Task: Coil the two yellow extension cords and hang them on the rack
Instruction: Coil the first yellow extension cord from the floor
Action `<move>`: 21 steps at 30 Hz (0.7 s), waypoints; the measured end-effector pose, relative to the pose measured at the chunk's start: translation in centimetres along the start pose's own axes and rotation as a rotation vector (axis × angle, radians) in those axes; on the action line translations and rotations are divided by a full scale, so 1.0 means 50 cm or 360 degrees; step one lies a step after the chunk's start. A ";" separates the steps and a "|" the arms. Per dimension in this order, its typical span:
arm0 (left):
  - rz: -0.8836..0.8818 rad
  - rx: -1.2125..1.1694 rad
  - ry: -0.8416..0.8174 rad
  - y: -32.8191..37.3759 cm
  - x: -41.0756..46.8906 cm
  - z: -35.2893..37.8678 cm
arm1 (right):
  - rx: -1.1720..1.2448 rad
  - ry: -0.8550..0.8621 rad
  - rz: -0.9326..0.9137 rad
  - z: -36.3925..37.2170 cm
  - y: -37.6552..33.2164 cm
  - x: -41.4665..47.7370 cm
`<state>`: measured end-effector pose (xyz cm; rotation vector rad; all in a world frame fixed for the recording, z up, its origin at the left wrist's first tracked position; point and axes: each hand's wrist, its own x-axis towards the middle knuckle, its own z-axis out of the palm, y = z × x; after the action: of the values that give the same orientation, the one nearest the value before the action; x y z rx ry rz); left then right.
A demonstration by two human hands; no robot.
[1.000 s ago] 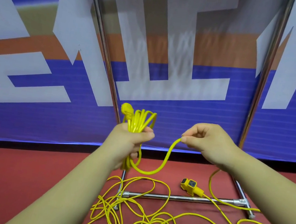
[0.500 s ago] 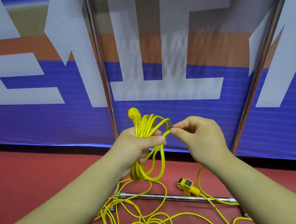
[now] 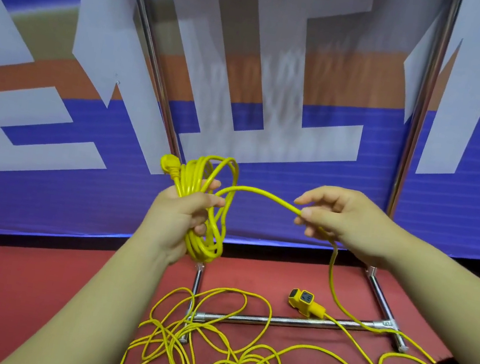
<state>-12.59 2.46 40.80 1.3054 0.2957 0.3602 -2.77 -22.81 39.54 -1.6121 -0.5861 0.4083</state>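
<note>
We face a blue, white and orange banner (image 3: 45,184) behind a chrome rack (image 3: 274,319) on a red floor (image 3: 29,290). Our left hand (image 3: 179,216) grips the yellow coil (image 3: 208,241), long axis upright, plug (image 3: 169,165) at its top pointing left; our right hand (image 3: 342,219) pinches the strand (image 3: 262,192) running sideways from it. The loose cord (image 3: 207,348) lies tangled on the floor by the rack's base.

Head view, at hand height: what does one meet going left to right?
The coil gripped in the left hand → the cord span stretched between the hands → the right hand pinching it → the rack's right upright.
</note>
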 end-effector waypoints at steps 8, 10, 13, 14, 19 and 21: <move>0.0055 -0.0167 0.0097 0.018 0.014 -0.034 | -0.0239 -0.0296 0.0129 -0.017 0.022 0.011; 0.0091 -0.0204 0.0107 0.025 0.013 -0.045 | -0.0368 -0.0339 0.0137 -0.027 0.024 0.012; 0.0148 -0.0203 0.0145 0.033 0.016 -0.062 | -0.0497 -0.0350 0.0108 -0.042 0.025 0.013; 0.0157 -0.0192 0.0152 0.032 0.018 -0.067 | -0.0515 -0.0313 0.0068 -0.045 0.024 0.014; 0.0067 0.0080 0.0044 -0.001 0.023 -0.074 | -0.0283 0.0123 -0.0123 -0.056 0.014 0.016; 0.0018 0.0170 -0.0034 -0.015 0.021 -0.065 | -0.0168 0.0188 -0.0126 -0.052 0.015 0.015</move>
<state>-12.88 5.60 39.28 1.4158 0.2929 0.3433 -0.56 -24.53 39.19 -1.6951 -0.5871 0.2248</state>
